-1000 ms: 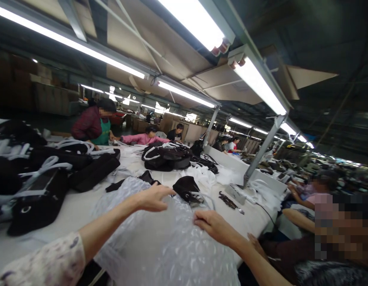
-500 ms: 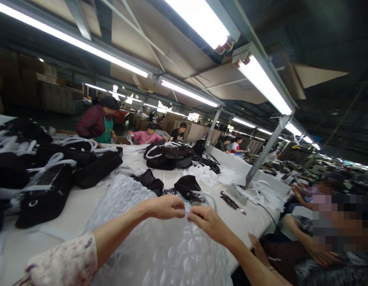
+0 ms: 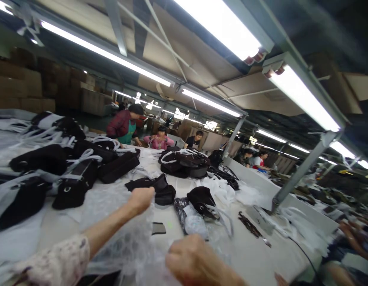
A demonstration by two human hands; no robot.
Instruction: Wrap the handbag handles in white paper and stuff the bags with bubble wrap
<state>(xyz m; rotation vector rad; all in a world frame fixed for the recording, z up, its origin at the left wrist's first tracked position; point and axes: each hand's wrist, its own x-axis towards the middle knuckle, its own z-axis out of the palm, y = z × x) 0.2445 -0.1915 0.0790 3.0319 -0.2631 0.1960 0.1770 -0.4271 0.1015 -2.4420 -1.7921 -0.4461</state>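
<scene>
My left hand (image 3: 142, 200) is closed on the upper part of a clear sheet of bubble wrap (image 3: 112, 230), which hangs below it. Lower and closer to me, my right hand (image 3: 195, 258) is also closed, a little blurred, with the sheet's lower right part at its fingers. Part of a dark thing (image 3: 99, 279) shows under the sheet at the bottom edge. Just beyond my left hand lies a flat black bag (image 3: 155, 188). A small black bag with an eyelet (image 3: 201, 198) and a clear plastic packet (image 3: 192, 220) lie past my right hand.
Black bags with pale straps (image 3: 76, 182) crowd the table's left side. More black bags (image 3: 184, 161) are piled at the back. On the right are a dark chain (image 3: 249, 224) and a slanting metal post (image 3: 303, 171). Co-workers (image 3: 124, 127) stand across the table.
My hands, close together before, have moved apart: the left up and leftward, the right down toward me. The bubble wrap has shifted left, uncovering table and the plastic packet. The view has turned left.
</scene>
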